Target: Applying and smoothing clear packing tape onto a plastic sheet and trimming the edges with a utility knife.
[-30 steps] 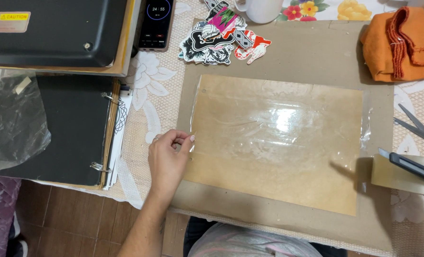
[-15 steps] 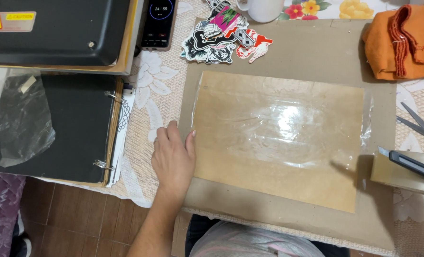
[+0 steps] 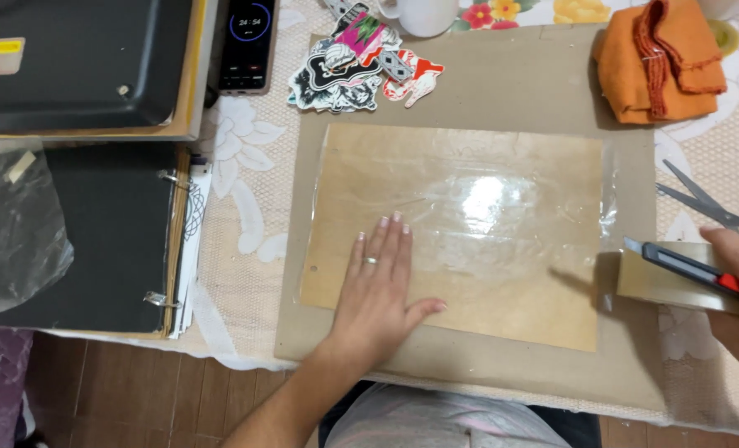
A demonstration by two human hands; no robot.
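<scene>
My left hand (image 3: 379, 282) lies flat, fingers together, on the lower left part of a brown paper sheet (image 3: 436, 166) covered with clear shiny film (image 3: 502, 207). The sheet rests on a grey cardboard mat (image 3: 519, 83). At the right edge my right hand (image 3: 738, 286) grips a brown roll of tape (image 3: 676, 282) together with a black and red utility knife (image 3: 685, 265), just off the sheet's right border. A ring shows on the left hand.
Several stickers (image 3: 353, 70) lie at the mat's top left, beside a phone (image 3: 247, 41). An orange cloth (image 3: 660, 62) sits top right, scissors (image 3: 705, 203) right. A black ring binder (image 3: 96, 241) with a plastic bag (image 3: 17, 228) and a black machine (image 3: 71, 58) fill the left.
My left hand let go of the film's left edge and slid right onto the sheet, now pressed flat on it. The right hand stayed with the tape and knife.
</scene>
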